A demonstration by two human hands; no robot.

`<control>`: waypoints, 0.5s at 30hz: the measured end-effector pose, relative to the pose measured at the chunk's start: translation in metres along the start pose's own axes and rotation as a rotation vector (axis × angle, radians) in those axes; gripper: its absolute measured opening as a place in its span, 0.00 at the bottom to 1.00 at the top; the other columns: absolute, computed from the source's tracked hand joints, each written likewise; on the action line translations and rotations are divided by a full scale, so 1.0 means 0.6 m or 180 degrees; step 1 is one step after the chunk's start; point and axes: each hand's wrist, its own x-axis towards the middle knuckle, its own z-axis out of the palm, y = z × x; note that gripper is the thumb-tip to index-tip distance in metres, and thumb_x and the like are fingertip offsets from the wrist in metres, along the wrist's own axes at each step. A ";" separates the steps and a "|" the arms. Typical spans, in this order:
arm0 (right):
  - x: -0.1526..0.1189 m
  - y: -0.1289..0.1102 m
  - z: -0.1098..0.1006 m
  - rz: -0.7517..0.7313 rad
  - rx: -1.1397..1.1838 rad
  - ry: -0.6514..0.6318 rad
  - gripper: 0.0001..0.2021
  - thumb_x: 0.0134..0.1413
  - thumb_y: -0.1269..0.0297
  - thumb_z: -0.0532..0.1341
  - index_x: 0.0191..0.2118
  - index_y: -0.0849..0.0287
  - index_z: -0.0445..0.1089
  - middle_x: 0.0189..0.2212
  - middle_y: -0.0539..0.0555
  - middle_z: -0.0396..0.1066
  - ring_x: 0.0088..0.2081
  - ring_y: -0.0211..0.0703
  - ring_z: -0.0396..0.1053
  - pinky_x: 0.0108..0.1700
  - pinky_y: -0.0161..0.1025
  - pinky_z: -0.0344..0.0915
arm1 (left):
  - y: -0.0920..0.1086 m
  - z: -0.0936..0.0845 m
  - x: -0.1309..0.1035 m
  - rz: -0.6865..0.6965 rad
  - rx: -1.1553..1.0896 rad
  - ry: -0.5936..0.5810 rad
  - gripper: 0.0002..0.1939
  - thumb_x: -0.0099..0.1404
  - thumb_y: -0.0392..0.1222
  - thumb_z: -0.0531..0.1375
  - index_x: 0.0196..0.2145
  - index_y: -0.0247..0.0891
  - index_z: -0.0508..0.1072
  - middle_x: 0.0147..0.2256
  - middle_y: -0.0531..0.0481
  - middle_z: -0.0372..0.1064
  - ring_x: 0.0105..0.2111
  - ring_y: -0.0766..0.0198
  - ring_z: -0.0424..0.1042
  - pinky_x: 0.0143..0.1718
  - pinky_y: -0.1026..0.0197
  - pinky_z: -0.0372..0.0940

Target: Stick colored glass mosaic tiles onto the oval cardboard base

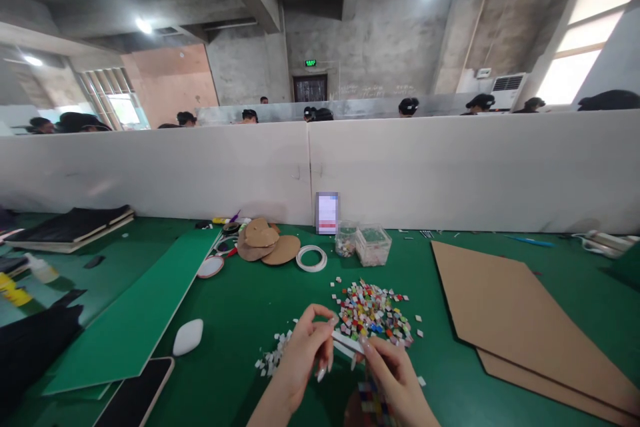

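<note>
My left hand (306,355) pinches one end of a narrow white strip (349,341) between thumb and fingers. The other end is in the closed fingertips of my right hand (395,368), so the strip spans the gap between them. It looks double, as if folded or layered. Behind my hands lies a loose heap of small coloured mosaic tiles (373,310). White tile pieces (273,355) are scattered beside my left wrist. Below my right hand, a piece covered in coloured squares (373,400) is partly hidden by that hand.
Cardboard discs (260,243), a white ring (311,258), a propped phone (327,213), a clear jar (345,240) and a clear box (374,247) stand farther back. Cardboard sheets (520,307) lie right; a green board (145,307), white case (189,337) and dark phone (137,395) lie left.
</note>
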 end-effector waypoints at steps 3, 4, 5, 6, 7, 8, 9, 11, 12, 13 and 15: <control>-0.002 -0.018 0.005 -0.0014 -0.0060 -0.0245 0.22 0.51 0.48 0.53 0.24 0.61 0.71 0.18 0.51 0.66 0.21 0.37 0.59 0.23 0.32 0.56 | 0.002 0.005 -0.001 0.0152 -0.0094 0.0216 0.21 0.59 0.48 0.56 0.47 0.38 0.57 0.12 0.63 0.53 0.12 0.73 0.48 0.14 0.71 0.45; -0.004 -0.022 0.008 -0.0051 -0.0069 -0.0304 0.22 0.52 0.48 0.52 0.24 0.61 0.71 0.17 0.51 0.65 0.20 0.36 0.59 0.23 0.32 0.55 | 0.001 0.007 -0.001 0.0205 -0.0143 0.0324 0.22 0.59 0.48 0.56 0.48 0.38 0.56 0.12 0.64 0.52 0.13 0.73 0.48 0.14 0.71 0.46; -0.006 -0.025 0.012 -0.0105 -0.0069 -0.0372 0.22 0.52 0.48 0.52 0.24 0.61 0.71 0.17 0.51 0.65 0.20 0.36 0.58 0.22 0.32 0.54 | 0.001 0.009 0.000 0.0252 -0.0200 0.0435 0.22 0.59 0.47 0.56 0.48 0.38 0.55 0.12 0.64 0.51 0.13 0.73 0.47 0.15 0.71 0.46; -0.009 -0.027 0.017 -0.0183 -0.0060 -0.0444 0.22 0.53 0.49 0.51 0.25 0.61 0.72 0.16 0.51 0.64 0.19 0.36 0.57 0.22 0.32 0.53 | 0.000 0.010 0.000 0.0288 -0.0245 0.0543 0.22 0.59 0.46 0.56 0.48 0.38 0.56 0.12 0.64 0.51 0.14 0.73 0.47 0.15 0.71 0.46; -0.012 -0.029 0.023 -0.0267 -0.0042 -0.0473 0.22 0.53 0.49 0.51 0.25 0.61 0.72 0.15 0.50 0.63 0.19 0.35 0.56 0.21 0.31 0.52 | 0.000 0.012 0.000 0.0315 -0.0276 0.0641 0.22 0.59 0.46 0.56 0.48 0.37 0.56 0.12 0.63 0.50 0.14 0.73 0.47 0.16 0.71 0.46; -0.014 -0.030 0.029 -0.0334 -0.0011 -0.0505 0.22 0.53 0.49 0.51 0.25 0.61 0.72 0.14 0.50 0.61 0.18 0.35 0.55 0.20 0.31 0.51 | 0.000 0.013 -0.001 0.0326 -0.0293 0.0721 0.22 0.59 0.46 0.56 0.48 0.37 0.56 0.12 0.63 0.49 0.14 0.72 0.47 0.16 0.70 0.47; -0.017 -0.031 0.035 -0.0408 0.0027 -0.0538 0.22 0.53 0.49 0.51 0.25 0.61 0.72 0.14 0.50 0.60 0.18 0.35 0.55 0.20 0.31 0.51 | 0.001 0.014 -0.001 0.0326 -0.0303 0.0781 0.22 0.58 0.46 0.56 0.48 0.37 0.56 0.12 0.63 0.49 0.14 0.72 0.47 0.16 0.70 0.47; -0.020 -0.035 0.046 -0.0346 0.0047 -0.0425 0.23 0.54 0.48 0.49 0.26 0.61 0.72 0.11 0.48 0.57 0.16 0.34 0.51 0.18 0.31 0.47 | 0.005 0.015 -0.003 0.0306 -0.0324 0.0841 0.23 0.58 0.47 0.56 0.49 0.38 0.57 0.13 0.63 0.50 0.15 0.72 0.47 0.16 0.70 0.48; -0.021 -0.037 0.050 -0.0354 0.0034 -0.0374 0.23 0.53 0.48 0.50 0.25 0.61 0.71 0.12 0.48 0.56 0.16 0.34 0.51 0.17 0.32 0.45 | 0.008 0.015 -0.004 0.0313 -0.0330 0.0865 0.23 0.58 0.48 0.56 0.49 0.39 0.57 0.13 0.62 0.50 0.15 0.72 0.48 0.16 0.69 0.48; -0.021 -0.040 0.053 -0.0353 0.0008 -0.0336 0.23 0.53 0.48 0.50 0.25 0.62 0.72 0.11 0.48 0.55 0.16 0.33 0.50 0.17 0.32 0.44 | 0.011 0.015 -0.005 0.0347 -0.0329 0.0903 0.23 0.58 0.49 0.56 0.48 0.39 0.57 0.14 0.62 0.50 0.15 0.72 0.48 0.16 0.69 0.48; -0.021 -0.045 0.056 -0.0380 -0.0040 -0.0310 0.24 0.53 0.47 0.50 0.25 0.62 0.72 0.11 0.48 0.54 0.15 0.33 0.50 0.17 0.32 0.43 | 0.018 0.015 -0.007 0.0486 -0.0291 0.0997 0.22 0.58 0.49 0.57 0.47 0.39 0.58 0.14 0.62 0.50 0.15 0.72 0.49 0.16 0.69 0.48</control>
